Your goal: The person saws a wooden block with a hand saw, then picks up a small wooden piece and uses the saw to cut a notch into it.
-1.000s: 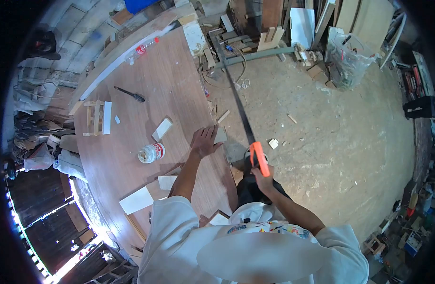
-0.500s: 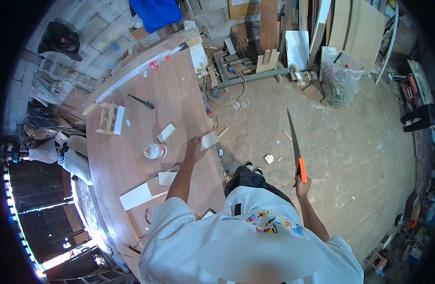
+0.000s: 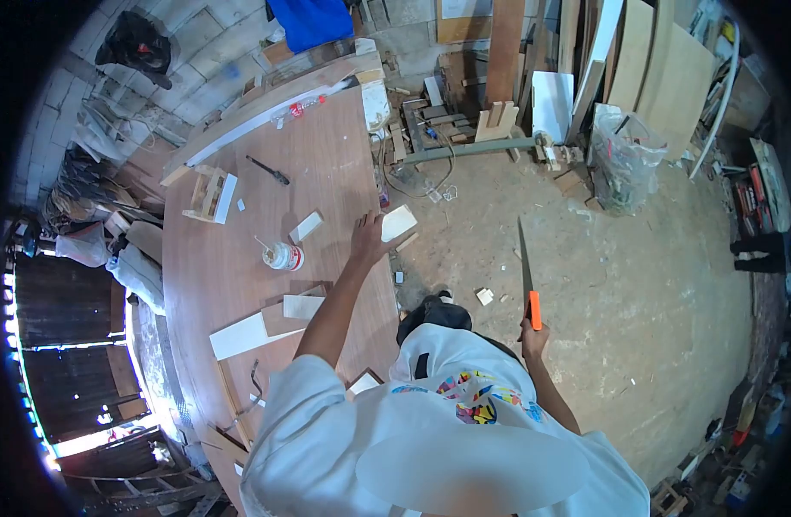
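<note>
My left hand (image 3: pixel 368 239) is closed on one end of a small white-faced wood block (image 3: pixel 400 224) at the table's right edge; the block sticks out past the edge, and my thumb is partly hidden. My right hand (image 3: pixel 534 338) grips the orange handle of a hand saw (image 3: pixel 526 263). Its blade points forward over the floor, apart from the block. Left of my left hand, another white-topped block (image 3: pixel 306 227) lies on the table. Near it stands an open jar (image 3: pixel 283 256) with a red-and-white label and a thin stick in its mouth.
The wooden table (image 3: pixel 240 284) holds a small slatted wood frame (image 3: pixel 210 195), a dark slim tool (image 3: pixel 267 170) and white boards (image 3: pixel 258 334). Offcuts (image 3: pixel 484 296) lie on the floor. A plastic bag (image 3: pixel 626 159) and leaning planks (image 3: pixel 637 60) stand at the back.
My left hand and its block have moved forward and right, and more of the block shows. The saw remains in my right hand, slightly further left in view. The whole view has shifted.
</note>
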The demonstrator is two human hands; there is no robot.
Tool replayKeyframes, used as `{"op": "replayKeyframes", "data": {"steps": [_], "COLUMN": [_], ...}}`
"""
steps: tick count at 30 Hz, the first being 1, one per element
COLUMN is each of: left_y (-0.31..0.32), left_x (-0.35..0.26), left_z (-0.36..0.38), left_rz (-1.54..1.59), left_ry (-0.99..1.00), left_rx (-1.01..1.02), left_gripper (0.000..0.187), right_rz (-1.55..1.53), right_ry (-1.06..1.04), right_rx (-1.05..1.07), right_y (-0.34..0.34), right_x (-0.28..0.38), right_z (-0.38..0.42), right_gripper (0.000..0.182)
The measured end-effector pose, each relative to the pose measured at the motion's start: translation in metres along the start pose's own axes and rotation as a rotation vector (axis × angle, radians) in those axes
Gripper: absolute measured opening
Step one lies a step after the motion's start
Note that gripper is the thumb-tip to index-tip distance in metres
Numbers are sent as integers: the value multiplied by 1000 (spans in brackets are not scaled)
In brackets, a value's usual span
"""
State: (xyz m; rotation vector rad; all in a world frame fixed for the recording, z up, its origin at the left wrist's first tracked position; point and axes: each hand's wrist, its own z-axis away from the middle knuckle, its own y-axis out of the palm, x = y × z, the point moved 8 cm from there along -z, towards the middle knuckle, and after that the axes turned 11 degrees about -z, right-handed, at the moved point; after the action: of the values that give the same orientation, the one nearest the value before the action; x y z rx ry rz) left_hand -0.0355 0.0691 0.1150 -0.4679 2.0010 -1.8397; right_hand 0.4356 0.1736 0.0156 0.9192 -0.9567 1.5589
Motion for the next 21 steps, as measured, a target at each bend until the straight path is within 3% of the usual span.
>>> {"op": "replayKeyframes", "data": {"steps": [5, 7, 13, 18, 21], "left_y": [-12, -3, -72, -94, -99], "left_x": [6, 17, -3, -2, 0], "left_z": [10, 15, 21, 14, 15], "left_rz": [142, 370, 458, 450, 527], "left_ry": [-258, -327, -315, -318, -311], "left_rx": [-84, -153, -377, -409, -464], "left_gripper": [64, 64, 64, 65, 64], "right_rz": [-23, -31, -101, -90, -86], "right_ry": [68, 90, 260, 180, 122], "right_rx": [211, 292, 500, 621, 700], "right_y": [70, 107, 206, 268, 292], "right_x": [53, 90, 164, 211, 225], "right_z": [4, 10, 15, 12, 8], "right_gripper": [13, 15, 19, 21, 33]}}
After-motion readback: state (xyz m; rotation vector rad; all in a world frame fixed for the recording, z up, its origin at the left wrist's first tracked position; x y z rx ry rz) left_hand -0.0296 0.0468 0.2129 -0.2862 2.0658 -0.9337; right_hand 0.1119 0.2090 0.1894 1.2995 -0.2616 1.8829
